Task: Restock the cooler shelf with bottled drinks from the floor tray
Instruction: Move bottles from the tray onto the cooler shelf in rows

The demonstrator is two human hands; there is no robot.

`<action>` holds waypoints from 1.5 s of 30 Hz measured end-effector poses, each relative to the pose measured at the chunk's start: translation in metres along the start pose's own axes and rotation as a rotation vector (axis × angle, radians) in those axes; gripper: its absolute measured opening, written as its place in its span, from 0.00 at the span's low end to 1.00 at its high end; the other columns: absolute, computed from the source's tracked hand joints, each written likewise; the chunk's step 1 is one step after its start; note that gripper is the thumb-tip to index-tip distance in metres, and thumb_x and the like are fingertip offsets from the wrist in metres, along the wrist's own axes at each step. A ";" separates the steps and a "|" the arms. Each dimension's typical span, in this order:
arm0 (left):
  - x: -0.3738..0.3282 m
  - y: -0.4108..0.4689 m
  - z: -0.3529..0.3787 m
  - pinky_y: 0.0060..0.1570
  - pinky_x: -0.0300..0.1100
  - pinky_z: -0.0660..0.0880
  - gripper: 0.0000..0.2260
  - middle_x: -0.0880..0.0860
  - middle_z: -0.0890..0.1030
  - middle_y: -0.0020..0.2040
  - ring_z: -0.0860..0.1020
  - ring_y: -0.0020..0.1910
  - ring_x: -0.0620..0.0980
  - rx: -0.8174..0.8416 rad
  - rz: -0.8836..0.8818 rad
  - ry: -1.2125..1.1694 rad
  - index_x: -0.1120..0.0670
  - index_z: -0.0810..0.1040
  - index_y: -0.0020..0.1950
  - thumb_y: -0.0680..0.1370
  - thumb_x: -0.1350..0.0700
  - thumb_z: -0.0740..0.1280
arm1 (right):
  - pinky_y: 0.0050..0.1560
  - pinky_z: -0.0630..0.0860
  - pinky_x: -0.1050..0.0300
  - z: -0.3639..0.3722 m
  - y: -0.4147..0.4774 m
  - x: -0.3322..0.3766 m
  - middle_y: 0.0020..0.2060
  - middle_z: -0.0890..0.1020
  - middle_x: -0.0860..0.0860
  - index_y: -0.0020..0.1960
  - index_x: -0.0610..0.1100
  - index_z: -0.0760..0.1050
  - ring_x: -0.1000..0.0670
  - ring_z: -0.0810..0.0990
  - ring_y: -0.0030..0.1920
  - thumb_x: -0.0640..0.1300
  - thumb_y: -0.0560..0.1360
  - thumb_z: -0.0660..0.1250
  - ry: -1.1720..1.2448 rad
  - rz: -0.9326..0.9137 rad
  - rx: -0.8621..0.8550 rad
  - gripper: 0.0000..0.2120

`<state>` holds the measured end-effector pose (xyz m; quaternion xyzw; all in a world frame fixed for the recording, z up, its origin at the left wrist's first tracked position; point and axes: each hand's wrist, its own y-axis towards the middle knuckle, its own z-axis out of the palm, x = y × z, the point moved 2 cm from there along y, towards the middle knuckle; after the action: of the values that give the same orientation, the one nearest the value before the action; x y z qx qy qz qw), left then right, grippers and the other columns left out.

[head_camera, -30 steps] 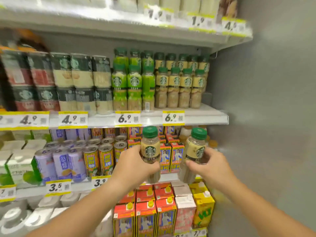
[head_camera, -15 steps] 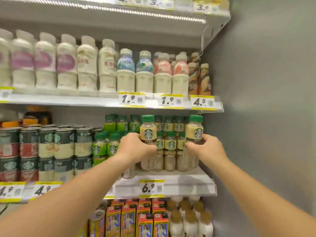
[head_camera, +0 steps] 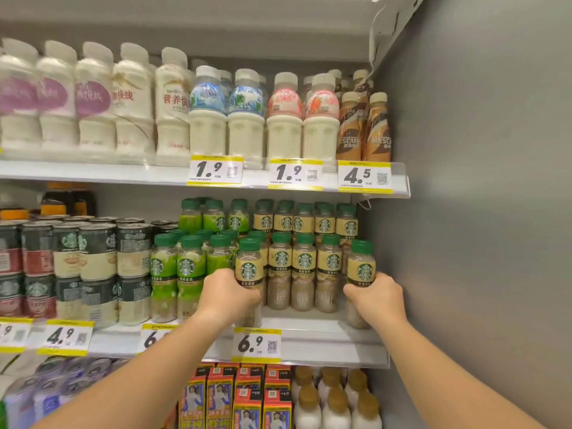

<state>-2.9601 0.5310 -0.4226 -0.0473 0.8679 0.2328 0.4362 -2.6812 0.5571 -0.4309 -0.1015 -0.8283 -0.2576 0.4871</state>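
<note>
Left hand [head_camera: 227, 294] grips one bottle [head_camera: 249, 270]; right hand [head_camera: 376, 297] grips another bottle [head_camera: 360, 269] at 3 o'clock, both at the cooler shelf [head_camera: 325, 342] front. Risk: a tilted base could topple the row [head_camera: 305, 274] at 12 o'clock.

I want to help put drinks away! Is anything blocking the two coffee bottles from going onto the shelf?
Nothing visible blocks them. The left hand and right hand each hold a beige-label coffee bottle at the shelf front edge, where bare space lies ahead of the standing beige-label row.
</note>
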 end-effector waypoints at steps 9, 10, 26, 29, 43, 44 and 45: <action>0.019 -0.018 0.018 0.36 0.41 0.72 0.04 0.47 0.83 0.37 0.79 0.39 0.45 -0.094 0.044 -0.030 0.54 0.82 0.43 0.71 0.57 0.74 | 0.44 0.72 0.56 0.002 -0.013 -0.022 0.45 0.82 0.48 0.54 0.42 0.79 0.47 0.78 0.43 0.45 0.69 0.75 -0.035 0.058 0.088 0.15; 0.021 -0.019 0.020 0.38 0.41 0.73 0.04 0.46 0.83 0.38 0.80 0.40 0.46 -0.106 0.056 -0.023 0.53 0.82 0.43 0.70 0.57 0.75 | 0.44 0.73 0.56 0.004 -0.014 -0.026 0.44 0.82 0.48 0.53 0.42 0.80 0.48 0.79 0.42 0.46 0.69 0.75 -0.056 0.062 0.102 0.15; 0.029 -0.007 0.041 0.39 0.44 0.74 0.10 0.52 0.81 0.43 0.78 0.41 0.51 -0.197 0.067 0.046 0.56 0.78 0.48 0.74 0.53 0.75 | 0.62 0.75 0.46 0.028 0.024 -0.029 0.65 0.78 0.42 0.70 0.41 0.68 0.39 0.77 0.64 0.48 0.71 0.77 -0.107 0.036 0.160 0.32; 0.031 -0.005 0.041 0.40 0.44 0.76 0.10 0.51 0.81 0.43 0.78 0.41 0.51 -0.205 0.084 0.061 0.56 0.80 0.48 0.74 0.53 0.75 | 0.63 0.76 0.45 0.030 0.025 -0.029 0.65 0.78 0.42 0.69 0.41 0.70 0.39 0.77 0.64 0.48 0.71 0.78 -0.093 0.038 0.158 0.31; 0.023 -0.013 0.034 0.41 0.43 0.76 0.09 0.49 0.82 0.42 0.79 0.42 0.50 -0.188 0.057 0.036 0.55 0.82 0.49 0.73 0.54 0.76 | 0.62 0.76 0.45 0.029 0.020 -0.028 0.63 0.79 0.42 0.68 0.41 0.71 0.39 0.78 0.63 0.49 0.71 0.78 -0.094 0.019 0.145 0.30; 0.023 -0.013 0.034 0.41 0.44 0.76 0.09 0.49 0.82 0.42 0.79 0.42 0.50 -0.181 0.054 0.039 0.55 0.82 0.49 0.73 0.54 0.76 | 0.62 0.76 0.46 0.028 0.018 -0.027 0.63 0.79 0.42 0.68 0.40 0.71 0.39 0.78 0.63 0.49 0.71 0.78 -0.095 0.018 0.145 0.31; 0.022 -0.015 0.034 0.42 0.44 0.76 0.09 0.49 0.82 0.42 0.79 0.42 0.50 -0.174 0.053 0.037 0.55 0.82 0.49 0.73 0.54 0.76 | 0.62 0.76 0.46 0.027 0.016 -0.026 0.64 0.79 0.42 0.69 0.40 0.71 0.39 0.78 0.63 0.49 0.70 0.78 -0.102 0.020 0.146 0.32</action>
<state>-2.9448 0.5357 -0.4624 -0.0666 0.8532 0.3180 0.4080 -2.6814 0.5870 -0.4580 -0.0869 -0.8675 -0.1864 0.4530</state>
